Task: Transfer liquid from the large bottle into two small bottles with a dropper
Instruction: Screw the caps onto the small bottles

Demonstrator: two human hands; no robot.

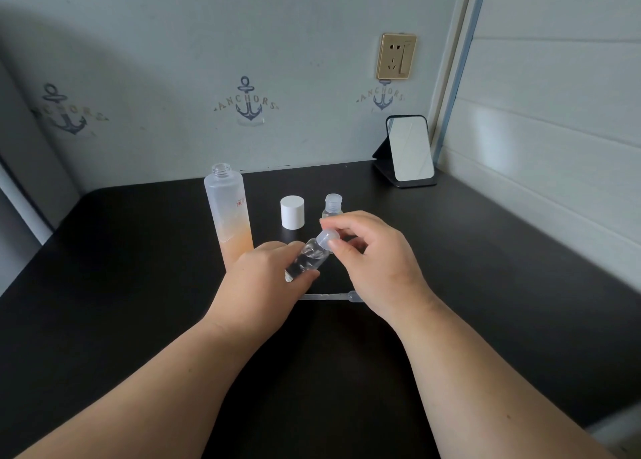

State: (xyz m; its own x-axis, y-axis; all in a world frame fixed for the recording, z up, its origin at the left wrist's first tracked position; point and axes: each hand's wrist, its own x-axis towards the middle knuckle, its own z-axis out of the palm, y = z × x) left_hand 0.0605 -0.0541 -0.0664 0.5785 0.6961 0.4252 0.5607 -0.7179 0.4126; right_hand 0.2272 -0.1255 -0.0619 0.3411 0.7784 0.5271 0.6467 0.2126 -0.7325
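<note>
The left hand [267, 274] grips a small clear bottle [307, 262], tilted above the counter [485, 250], while the right hand [374, 260] pinches its translucent cap [327, 238] between thumb and fingers. The counter is matt black and runs into a corner of pale walls. The wallpaper carries navy anchor motifs [248, 101] lettered "ANCHORS" (three show, one half under a gold wall socket [396, 56]). The large frosted bottle [229, 215] stands uncapped just left of the hands, peach liquid in its lower part, a small red mark too small to read. Its white cap [292, 212] stands upright beside a second small bottle [333, 206], capped. The dropper [329, 297] lies flat beneath the hands, partly hidden. A standing mirror [409, 149] sits in the corner.
</note>
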